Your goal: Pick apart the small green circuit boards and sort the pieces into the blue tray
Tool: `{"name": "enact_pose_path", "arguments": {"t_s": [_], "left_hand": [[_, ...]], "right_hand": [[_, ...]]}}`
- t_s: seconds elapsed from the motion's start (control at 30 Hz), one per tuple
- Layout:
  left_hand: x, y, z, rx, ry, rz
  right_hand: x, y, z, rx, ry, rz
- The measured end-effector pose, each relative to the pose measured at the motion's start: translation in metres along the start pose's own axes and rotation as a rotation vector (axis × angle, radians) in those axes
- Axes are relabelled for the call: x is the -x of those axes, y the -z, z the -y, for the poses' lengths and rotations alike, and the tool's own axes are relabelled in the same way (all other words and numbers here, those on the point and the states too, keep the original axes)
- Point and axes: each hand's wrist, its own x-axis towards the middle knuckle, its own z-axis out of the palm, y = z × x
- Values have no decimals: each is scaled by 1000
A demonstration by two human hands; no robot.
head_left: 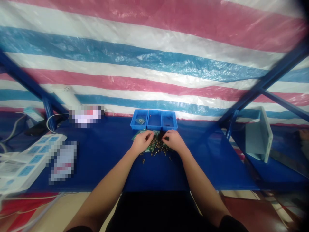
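My left hand point(143, 141) is at the left side of a pile of small brass-coloured screws point(158, 146), fingers closed in a pinch. Across the pile, my right hand point(174, 140) also has thumb and fingertips pressed together. Whatever either pinch holds is too small to make out. Green, shiny material point(138, 134) shows under and around the screws; its kind is unclear. A few loose screws lie toward me. Just beyond the hands stand three joined blue bins: the left bin point(133, 123) holds small pale pieces, and the middle bin point(154, 126) and right bin point(175, 123) hold tiny dark bits.
A white power strip point(54, 141) with cables lies at left, near a blurred-out packet point(64, 162) and another blurred item point(87, 116). A pale stand-like object point(259, 137) is at right. Blue frame bars point(267, 82) and a striped sheet point(154, 58) rise behind the blue tabletop point(103, 145).
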Motion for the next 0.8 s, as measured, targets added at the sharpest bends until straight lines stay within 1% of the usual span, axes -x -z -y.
{"name": "enact_pose_path", "arguments": {"t_s": [0.23,0.53,0.8], "left_hand": [[0,1,0,-10,7,10],[0,-1,-1,5,23,5],[0,2,-1,-36,3,6]], "right_hand": [[1,1,3,4,-3,2],[2,-1,1,7,-26,43],[3,2,5,-7,-30,54]]}}
